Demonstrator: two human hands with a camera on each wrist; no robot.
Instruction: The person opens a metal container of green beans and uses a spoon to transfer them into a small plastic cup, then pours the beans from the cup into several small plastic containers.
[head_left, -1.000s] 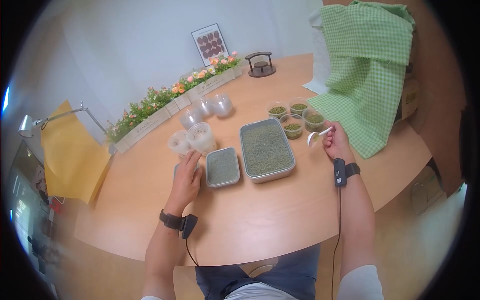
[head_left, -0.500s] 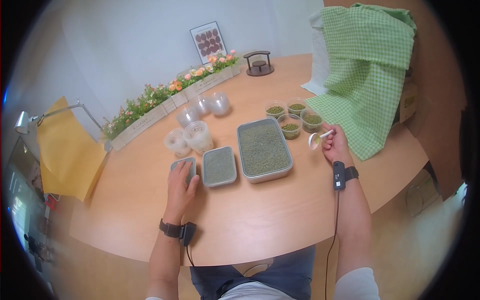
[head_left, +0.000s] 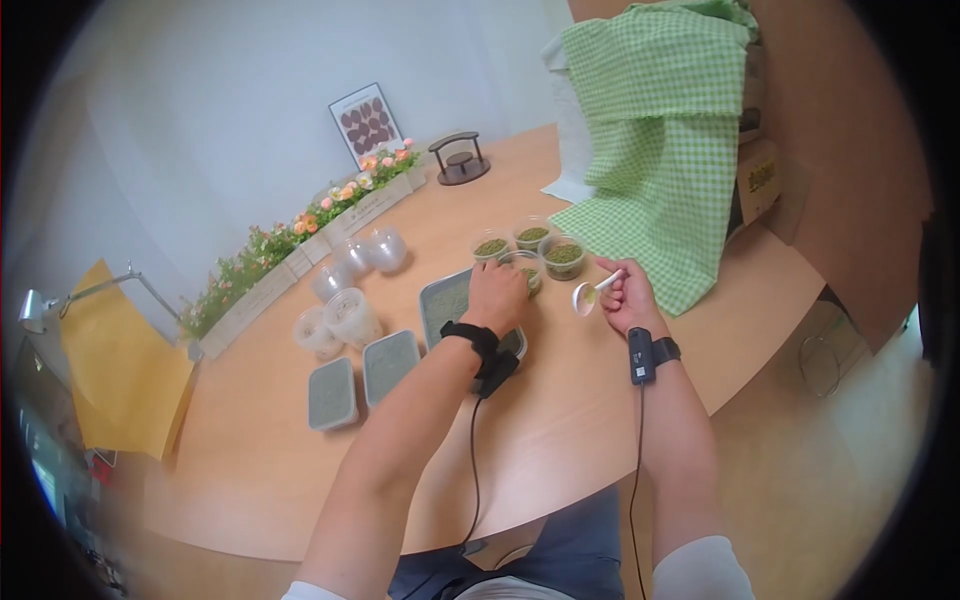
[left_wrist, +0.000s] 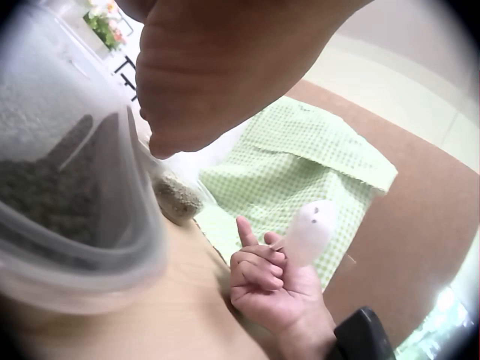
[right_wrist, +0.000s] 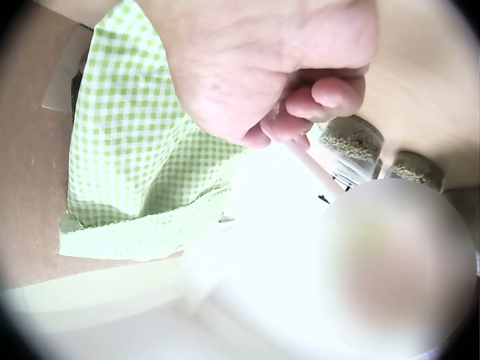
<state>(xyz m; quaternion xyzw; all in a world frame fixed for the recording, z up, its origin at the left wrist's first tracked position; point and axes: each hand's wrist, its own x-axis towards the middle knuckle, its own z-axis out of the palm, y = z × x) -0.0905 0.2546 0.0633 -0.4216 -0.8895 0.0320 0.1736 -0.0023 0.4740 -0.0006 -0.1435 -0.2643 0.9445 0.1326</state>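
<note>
L hand (head_left: 497,292) grips small cup (head_left: 524,268) just beside big tray (head_left: 443,297); R hand (head_left: 625,296) pinches white spoon (head_left: 594,290), right of tray.

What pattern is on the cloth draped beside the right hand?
Green and white gingham check on the cloth, clearest in the head view.

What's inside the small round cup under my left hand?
The left hand covers most of the cup. Only a sliver of green grains shows at its edge, like the three filled cups behind; how full it is cannot be seen.
</note>
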